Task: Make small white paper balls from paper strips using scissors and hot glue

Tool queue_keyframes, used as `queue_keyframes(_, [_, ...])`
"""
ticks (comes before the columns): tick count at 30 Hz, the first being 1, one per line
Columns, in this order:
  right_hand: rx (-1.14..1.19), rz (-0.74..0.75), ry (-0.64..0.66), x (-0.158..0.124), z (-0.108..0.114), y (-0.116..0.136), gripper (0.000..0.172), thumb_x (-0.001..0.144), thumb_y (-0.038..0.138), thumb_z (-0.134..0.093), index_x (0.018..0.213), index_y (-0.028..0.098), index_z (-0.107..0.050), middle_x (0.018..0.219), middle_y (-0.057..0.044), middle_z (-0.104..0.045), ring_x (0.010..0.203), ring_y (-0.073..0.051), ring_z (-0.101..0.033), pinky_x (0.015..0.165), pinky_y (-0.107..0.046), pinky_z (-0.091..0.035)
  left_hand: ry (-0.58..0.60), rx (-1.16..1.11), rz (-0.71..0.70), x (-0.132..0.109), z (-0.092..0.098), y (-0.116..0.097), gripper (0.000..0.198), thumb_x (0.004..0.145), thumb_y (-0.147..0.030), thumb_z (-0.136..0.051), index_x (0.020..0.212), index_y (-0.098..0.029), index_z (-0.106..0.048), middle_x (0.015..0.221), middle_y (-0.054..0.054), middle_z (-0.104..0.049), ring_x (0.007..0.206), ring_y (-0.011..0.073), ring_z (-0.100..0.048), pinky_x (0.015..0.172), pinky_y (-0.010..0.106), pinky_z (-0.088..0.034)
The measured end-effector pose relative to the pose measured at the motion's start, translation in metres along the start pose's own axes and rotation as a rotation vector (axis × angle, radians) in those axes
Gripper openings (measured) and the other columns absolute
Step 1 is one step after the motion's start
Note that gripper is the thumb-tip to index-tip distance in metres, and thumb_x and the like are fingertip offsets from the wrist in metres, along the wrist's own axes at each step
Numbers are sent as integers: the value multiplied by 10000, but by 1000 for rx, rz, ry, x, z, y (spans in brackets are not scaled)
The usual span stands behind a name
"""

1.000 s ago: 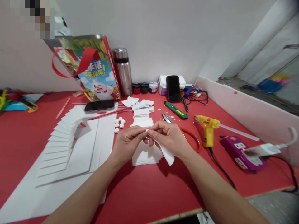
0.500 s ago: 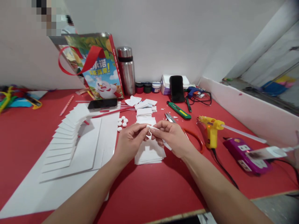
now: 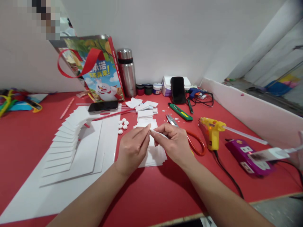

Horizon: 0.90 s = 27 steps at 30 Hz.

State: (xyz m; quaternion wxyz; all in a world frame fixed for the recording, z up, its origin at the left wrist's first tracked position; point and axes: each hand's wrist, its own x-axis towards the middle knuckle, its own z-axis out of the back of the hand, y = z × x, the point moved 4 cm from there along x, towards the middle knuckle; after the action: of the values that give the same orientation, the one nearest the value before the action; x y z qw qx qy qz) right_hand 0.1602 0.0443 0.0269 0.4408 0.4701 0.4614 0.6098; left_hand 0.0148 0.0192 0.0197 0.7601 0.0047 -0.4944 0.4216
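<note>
My left hand (image 3: 133,148) and my right hand (image 3: 174,142) meet over a stack of white paper strips (image 3: 153,154). Their fingertips pinch a small white paper strip (image 3: 152,130), mostly covered by the fingers. Both hands are closed on it. To the left of my left hand lie several small white coiled discs (image 3: 123,123). Scissors (image 3: 196,143) with orange handles rest just beyond my right hand, partly hidden by it. Folded white paper pieces (image 3: 145,114) lie behind the hands.
On the left, a stepped white board model (image 3: 63,138) stands on a white sheet (image 3: 28,195). A yellow glue gun (image 3: 214,135) and purple power strip (image 3: 246,157) are at right, with cords. Behind are a green cutter (image 3: 181,112), phones, a steel flask (image 3: 127,72) and a bag (image 3: 101,75).
My left hand has turned, its back now facing up more and its fingers pressed closer together over the strip. The right hand stays pinched, and less of the strip shows.
</note>
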Motion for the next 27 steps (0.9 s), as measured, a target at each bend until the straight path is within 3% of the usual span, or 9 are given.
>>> queue_keyframes(4, [74, 18, -2, 1, 1, -2, 185, 822, 308, -741, 729, 159, -684, 586, 8, -646, 546, -114, -566, 548, -240, -421, -13, 29, -95, -4, 1, -4, 455, 913, -48, -561, 1350, -170, -600, 1077, 130, -735, 983, 201, -693, 869, 316, -558])
queue_keyframes(7, [88, 61, 16, 2, 4, 0, 160, 823, 281, -739, 731, 161, -685, 587, 20, -637, 542, -104, -562, 538, -230, -416, -23, -119, -41, -2, 4, -3, 428, 902, -33, -582, 1304, -168, -644, 1106, 124, -733, 1000, 183, -694, 885, 286, -550])
queue_keyframes(12, [-3, 142, 60, 1, 8, 3, 119, 846, 231, -713, 750, 165, -690, 591, 28, -631, 531, -89, -560, 520, -213, -406, 42, -508, 259, 6, 2, 12, 234, 882, -117, -672, 1061, -227, -774, 900, 38, -769, 841, 150, -703, 784, 256, -556])
queue_keyframes(16, [-61, 162, 109, 1, 8, 2, 110, 863, 238, -695, 786, 160, -694, 615, 21, -651, 526, -85, -568, 502, -202, -403, 172, -726, 490, 5, -2, 23, 128, 864, -187, -712, 951, -220, -799, 893, 34, -781, 811, 158, -707, 748, 259, -554])
queue_keyframes(19, [-76, 172, 133, 2, 7, 3, 115, 874, 229, -682, 784, 158, -692, 669, 8, -684, 552, -84, -591, 515, -196, -414, 226, -695, 448, 7, -1, 20, 157, 906, -194, -659, 985, -211, -794, 849, 32, -765, 780, 149, -686, 747, 265, -536])
queue_keyframes(27, [-208, 201, 39, 0, 4, 2, 141, 871, 223, -668, 745, 161, -667, 595, 19, -635, 531, -85, -521, 513, -211, -378, 106, -388, 177, 8, 2, 7, 173, 919, -120, -608, 972, -176, -763, 874, 49, -745, 809, 150, -681, 763, 264, -513])
